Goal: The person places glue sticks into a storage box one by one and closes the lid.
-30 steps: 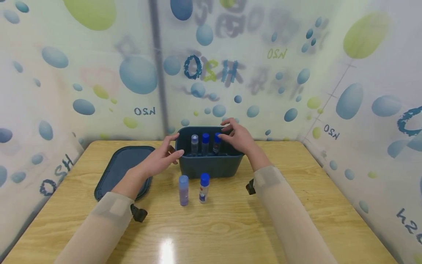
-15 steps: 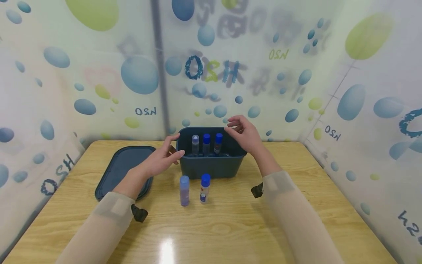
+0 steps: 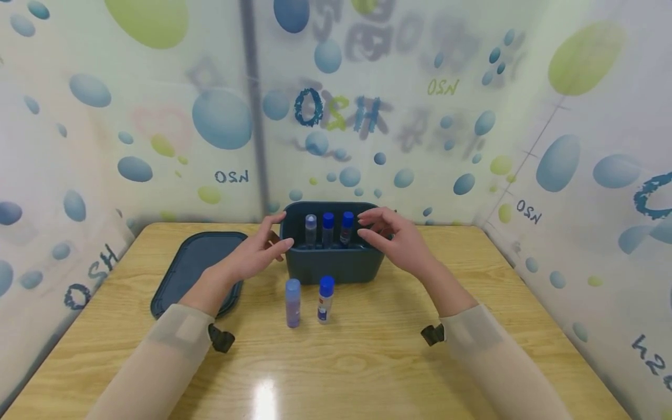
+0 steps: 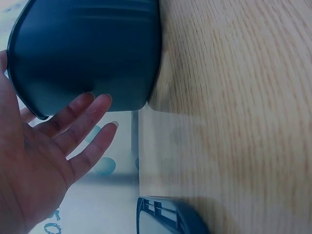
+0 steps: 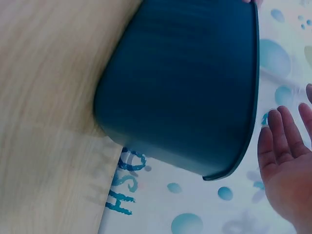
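A dark blue plastic box (image 3: 336,267) stands at the table's far edge. Upright inside it are a clear-topped tube (image 3: 311,229) and two blue-capped glue sticks, the right one (image 3: 347,227) with a printed label. My left hand (image 3: 255,252) rests at the box's left end, thumb and index finger at the rim; its other fingers lie loosely extended by the outer wall in the left wrist view. Over the right end, my right hand (image 3: 401,242) holds nothing, fingers extended above the rim. In front stand a translucent purple glue stick (image 3: 293,306) and a white, blue-capped glue stick (image 3: 325,301).
Left of the box a dark blue lid (image 3: 195,268) lies flat on the wooden table (image 3: 367,373), partly behind my left forearm. A patterned curtain (image 3: 399,134) hangs close behind the table and along both sides.
My right hand has left the cap of the right glue stick in the box, lifted to the right, then lowered over the box's right end. The left hand has stayed put.
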`<control>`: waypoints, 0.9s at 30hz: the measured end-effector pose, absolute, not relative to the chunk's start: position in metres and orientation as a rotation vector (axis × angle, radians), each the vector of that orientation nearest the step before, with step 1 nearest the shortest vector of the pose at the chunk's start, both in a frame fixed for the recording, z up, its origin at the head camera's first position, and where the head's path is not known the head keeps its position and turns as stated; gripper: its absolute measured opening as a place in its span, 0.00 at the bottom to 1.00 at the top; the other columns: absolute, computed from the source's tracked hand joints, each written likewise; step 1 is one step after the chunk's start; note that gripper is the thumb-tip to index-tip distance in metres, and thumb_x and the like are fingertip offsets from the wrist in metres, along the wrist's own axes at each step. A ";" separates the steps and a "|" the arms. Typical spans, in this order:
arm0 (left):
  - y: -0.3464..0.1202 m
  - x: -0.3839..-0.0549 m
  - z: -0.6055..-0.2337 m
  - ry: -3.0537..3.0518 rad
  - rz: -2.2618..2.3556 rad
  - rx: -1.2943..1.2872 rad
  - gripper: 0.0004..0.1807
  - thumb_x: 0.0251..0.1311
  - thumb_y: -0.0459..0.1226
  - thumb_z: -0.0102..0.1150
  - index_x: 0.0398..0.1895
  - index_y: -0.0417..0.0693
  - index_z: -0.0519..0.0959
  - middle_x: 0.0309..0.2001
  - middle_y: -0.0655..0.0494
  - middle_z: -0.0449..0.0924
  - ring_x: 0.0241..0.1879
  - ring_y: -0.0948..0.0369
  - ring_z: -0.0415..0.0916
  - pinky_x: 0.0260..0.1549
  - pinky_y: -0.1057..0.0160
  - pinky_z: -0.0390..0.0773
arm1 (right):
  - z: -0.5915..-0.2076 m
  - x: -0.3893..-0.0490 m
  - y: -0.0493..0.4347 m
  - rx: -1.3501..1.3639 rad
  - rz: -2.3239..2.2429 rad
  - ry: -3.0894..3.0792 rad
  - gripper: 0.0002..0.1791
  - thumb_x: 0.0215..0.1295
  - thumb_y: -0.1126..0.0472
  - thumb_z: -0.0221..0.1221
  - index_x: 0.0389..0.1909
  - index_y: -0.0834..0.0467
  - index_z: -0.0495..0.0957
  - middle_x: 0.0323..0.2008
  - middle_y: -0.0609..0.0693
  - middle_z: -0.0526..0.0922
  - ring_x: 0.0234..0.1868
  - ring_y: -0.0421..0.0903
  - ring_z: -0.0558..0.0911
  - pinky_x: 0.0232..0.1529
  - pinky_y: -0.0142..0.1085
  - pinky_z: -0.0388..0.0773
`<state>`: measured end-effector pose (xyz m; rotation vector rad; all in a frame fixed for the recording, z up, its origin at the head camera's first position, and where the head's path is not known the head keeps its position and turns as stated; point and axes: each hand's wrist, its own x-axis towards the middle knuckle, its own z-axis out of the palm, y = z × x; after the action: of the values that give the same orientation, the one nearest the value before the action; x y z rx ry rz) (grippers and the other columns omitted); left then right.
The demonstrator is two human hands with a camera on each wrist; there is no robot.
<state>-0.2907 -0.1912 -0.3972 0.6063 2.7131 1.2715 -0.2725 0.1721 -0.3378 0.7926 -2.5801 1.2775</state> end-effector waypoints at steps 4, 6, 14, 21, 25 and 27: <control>-0.192 -0.291 -0.397 2.708 1.271 0.608 0.44 0.83 0.62 0.50 0.91 0.68 0.41 0.51 0.46 0.85 0.51 0.47 0.86 0.54 0.48 0.79 | -0.340 -0.255 0.171 0.828 1.299 -2.616 0.18 0.81 0.51 0.66 0.66 0.49 0.83 0.57 0.49 0.88 0.48 0.46 0.84 0.54 0.46 0.84; -0.192 -0.291 -0.397 2.705 1.269 0.612 0.45 0.83 0.62 0.50 0.91 0.68 0.41 0.51 0.45 0.85 0.51 0.47 0.86 0.54 0.47 0.79 | -0.341 -0.248 0.169 0.869 1.347 -2.632 0.18 0.80 0.53 0.66 0.66 0.51 0.83 0.58 0.51 0.89 0.48 0.46 0.85 0.52 0.43 0.85; -0.192 -0.290 -0.396 2.696 1.271 0.614 0.45 0.84 0.61 0.50 0.92 0.67 0.40 0.54 0.42 0.84 0.53 0.45 0.86 0.57 0.44 0.80 | -0.353 -0.231 0.158 1.003 1.514 -2.704 0.21 0.78 0.57 0.68 0.68 0.56 0.82 0.62 0.59 0.87 0.49 0.51 0.85 0.47 0.33 0.84; -0.191 -0.290 -0.397 2.699 1.275 0.594 0.44 0.83 0.61 0.50 0.91 0.68 0.41 0.53 0.43 0.84 0.53 0.46 0.86 0.56 0.46 0.80 | -0.365 -0.229 0.150 1.124 1.524 -2.782 0.25 0.78 0.58 0.69 0.72 0.54 0.79 0.64 0.54 0.87 0.44 0.50 0.86 0.45 0.34 0.84; -0.191 -0.290 -0.396 2.704 1.268 0.583 0.44 0.83 0.62 0.50 0.91 0.69 0.41 0.53 0.43 0.84 0.53 0.46 0.86 0.56 0.45 0.80 | -0.372 -0.229 0.145 1.151 1.569 -2.820 0.27 0.78 0.59 0.69 0.74 0.53 0.75 0.62 0.52 0.86 0.39 0.49 0.85 0.43 0.35 0.83; -0.192 -0.290 -0.396 2.707 1.264 0.579 0.45 0.83 0.63 0.50 0.91 0.70 0.41 0.54 0.44 0.84 0.52 0.47 0.86 0.56 0.44 0.80 | -0.375 -0.229 0.143 1.155 1.583 -2.834 0.27 0.77 0.59 0.69 0.73 0.53 0.75 0.61 0.53 0.85 0.37 0.48 0.84 0.43 0.35 0.83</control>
<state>-0.2895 -0.1917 -0.3956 0.5791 2.7065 1.2640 -0.2287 0.1431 -0.3746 1.1554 -2.8345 1.5832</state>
